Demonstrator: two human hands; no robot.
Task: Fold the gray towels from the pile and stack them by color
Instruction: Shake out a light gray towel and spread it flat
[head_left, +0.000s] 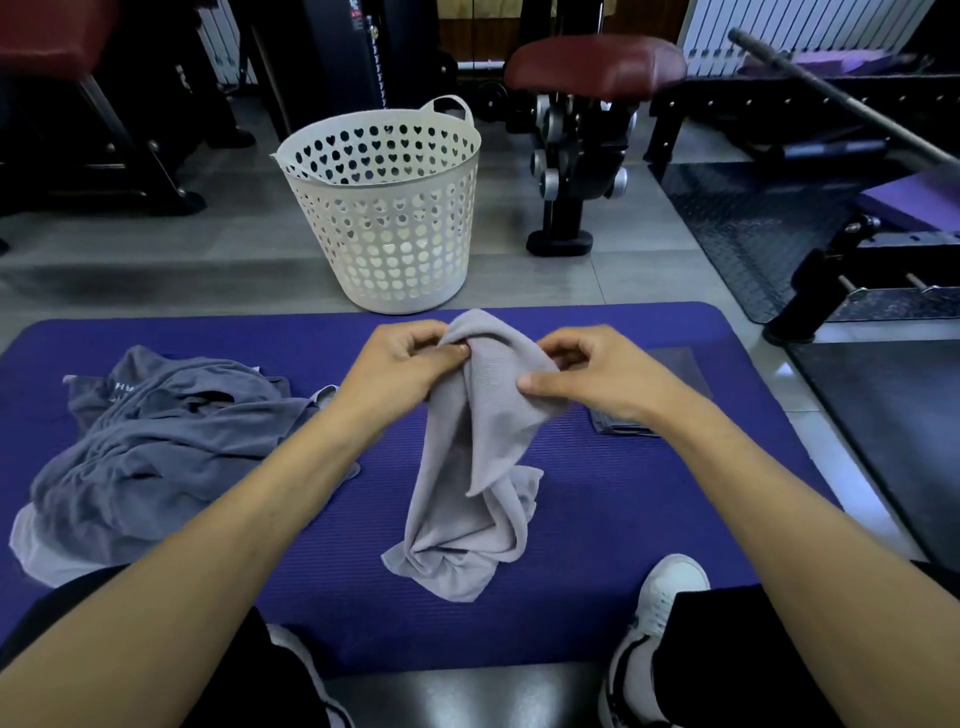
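A light gray towel (475, 457) is held bunched over the centre of the purple mat (613, 519), its tail resting there; an edge is judged sought for spreading. The left hand (402, 364) and right hand (582, 376) pinch its top. The darker pile (156, 447) lies at the left edge, a folded stack (675, 364) near the right edge, a basket (384, 208) beyond the far edge; nothing obstructs.

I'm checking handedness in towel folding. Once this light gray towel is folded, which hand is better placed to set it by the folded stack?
Probably the right hand: the folded dark towel lies just beyond it, on the mat's right side. The left hand is nearer the unfolded pile.
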